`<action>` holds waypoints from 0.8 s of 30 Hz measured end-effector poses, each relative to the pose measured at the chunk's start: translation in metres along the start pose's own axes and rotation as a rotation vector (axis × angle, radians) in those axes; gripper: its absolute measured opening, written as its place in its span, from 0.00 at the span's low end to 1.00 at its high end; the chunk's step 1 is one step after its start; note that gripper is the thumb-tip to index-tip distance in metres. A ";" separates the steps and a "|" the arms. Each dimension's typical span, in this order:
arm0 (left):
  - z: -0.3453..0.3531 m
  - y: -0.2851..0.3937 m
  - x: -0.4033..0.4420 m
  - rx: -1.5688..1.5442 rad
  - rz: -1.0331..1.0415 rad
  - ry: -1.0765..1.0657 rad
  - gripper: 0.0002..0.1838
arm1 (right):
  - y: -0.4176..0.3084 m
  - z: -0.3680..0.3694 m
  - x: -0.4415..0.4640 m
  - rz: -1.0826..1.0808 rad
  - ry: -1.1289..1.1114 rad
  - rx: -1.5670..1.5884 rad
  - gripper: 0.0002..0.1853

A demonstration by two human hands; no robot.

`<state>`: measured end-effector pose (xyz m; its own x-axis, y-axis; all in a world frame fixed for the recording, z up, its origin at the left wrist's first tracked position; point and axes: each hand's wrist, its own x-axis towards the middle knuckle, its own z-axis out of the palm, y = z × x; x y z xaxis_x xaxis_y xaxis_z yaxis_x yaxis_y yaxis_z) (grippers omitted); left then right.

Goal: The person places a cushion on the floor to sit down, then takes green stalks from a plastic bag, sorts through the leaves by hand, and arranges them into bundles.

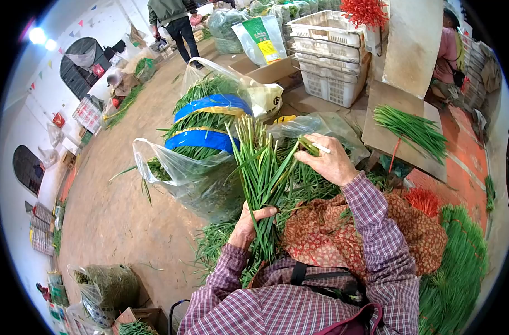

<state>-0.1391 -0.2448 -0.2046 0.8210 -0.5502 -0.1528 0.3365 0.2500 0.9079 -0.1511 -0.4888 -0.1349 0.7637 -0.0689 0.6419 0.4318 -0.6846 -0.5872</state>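
My left hand (pixel 250 223) is wrapped round a bunch of long green stalks (pixel 264 173), held upright in front of my body with the pale ends at the top. To the right of the bunch, my right hand (pixel 331 159) is closed on a few green stalks and a thin white stick (pixel 321 147). Behind the bunch stands a clear plastic bag (pixel 207 190) full of greens, with blue bands (pixel 210 106) across them. A brown patterned cloth (pixel 321 234) lies over my lap, with loose greens beside it.
Stacked white crates (pixel 332 72) stand ahead. A tied green bundle (pixel 410 131) lies on a board (pixel 377 128) at the right, above red ties (pixel 423 202) and a large green pile (pixel 455 273). A person (pixel 176 25) stands at the top; another sits at the upper right.
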 end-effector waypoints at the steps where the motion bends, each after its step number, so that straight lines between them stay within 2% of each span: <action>1: 0.000 0.001 -0.001 -0.016 -0.006 -0.005 0.26 | -0.001 0.000 -0.001 0.002 -0.001 -0.001 0.18; 4: 0.000 0.006 -0.003 -0.015 -0.035 -0.001 0.25 | -0.007 -0.001 0.000 0.065 -0.029 0.142 0.18; 6: 0.000 0.007 -0.005 -0.004 -0.054 0.006 0.25 | -0.012 -0.006 0.003 0.121 -0.178 0.220 0.18; 8: 0.003 0.008 -0.006 0.090 -0.037 0.031 0.36 | -0.013 -0.008 0.004 0.130 -0.228 0.170 0.19; 9: 0.003 0.009 -0.007 0.090 -0.037 0.031 0.36 | -0.013 -0.008 0.004 0.137 -0.281 0.120 0.19; 14: -0.008 0.009 -0.005 0.074 -0.101 -0.025 0.34 | -0.011 -0.010 0.001 0.166 -0.274 0.113 0.21; 16: -0.010 0.007 -0.005 0.067 -0.090 -0.008 0.33 | -0.002 -0.003 -0.001 -0.117 -0.097 -0.034 0.21; 17: -0.011 0.007 -0.005 0.060 -0.079 0.008 0.32 | 0.002 -0.004 -0.003 -0.115 -0.097 -0.035 0.21; 19: -0.014 0.010 -0.005 0.095 -0.097 -0.029 0.31 | -0.011 -0.014 0.003 0.018 -0.273 -0.085 0.21; 20: -0.014 0.010 -0.005 0.103 -0.070 -0.022 0.31 | -0.009 -0.014 0.003 0.018 -0.273 -0.085 0.21; 22: -0.015 0.013 -0.008 0.130 -0.069 -0.002 0.29 | -0.003 -0.013 0.003 -0.136 -0.244 -0.187 0.16; 24: -0.018 0.012 -0.009 0.136 -0.038 0.010 0.29 | 0.000 -0.016 0.006 -0.108 -0.236 -0.227 0.13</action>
<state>-0.1338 -0.2227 -0.1997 0.8135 -0.5492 -0.1916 0.3024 0.1179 0.9459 -0.1541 -0.5006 -0.1236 0.8212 0.1644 0.5465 0.4185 -0.8246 -0.3807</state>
